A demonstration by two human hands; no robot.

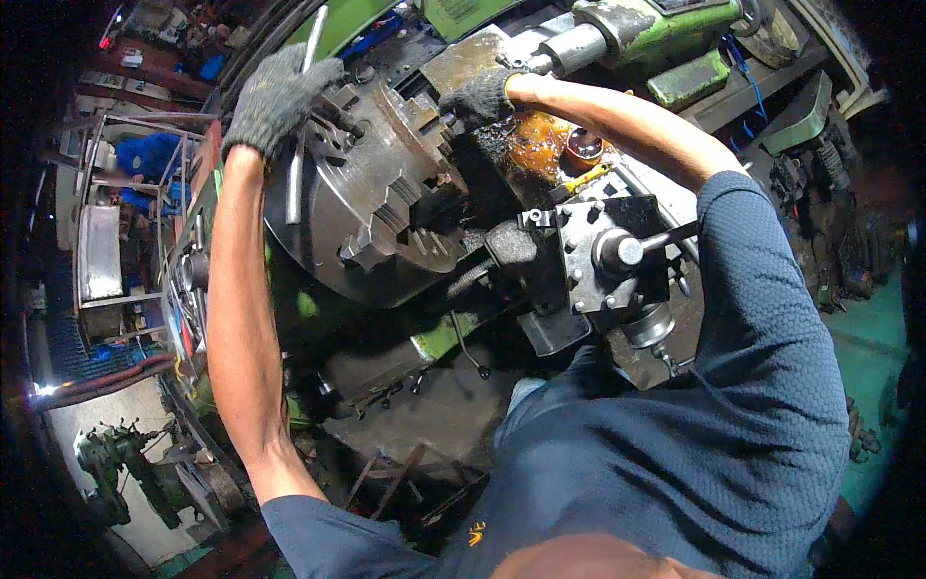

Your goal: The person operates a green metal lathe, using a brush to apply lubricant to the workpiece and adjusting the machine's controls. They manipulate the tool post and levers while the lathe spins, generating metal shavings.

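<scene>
A large round lathe chuck with stepped jaws fills the upper middle. My left hand, in a dark grey knit glove, is closed around the long bar of a chuck key. The key's stem reaches into a socket on the chuck's rim. At the chuck's far right side, my right hand, gloved too, has its fingers curled by a jaw. What those fingers hold, if anything, is hidden.
A square tool post with a handle stands right of the chuck. Behind it are a yellow-handled brush, a cup of dark liquid and an oily orange-brown patch. The green tailstock is at the back right. Levers stick out below.
</scene>
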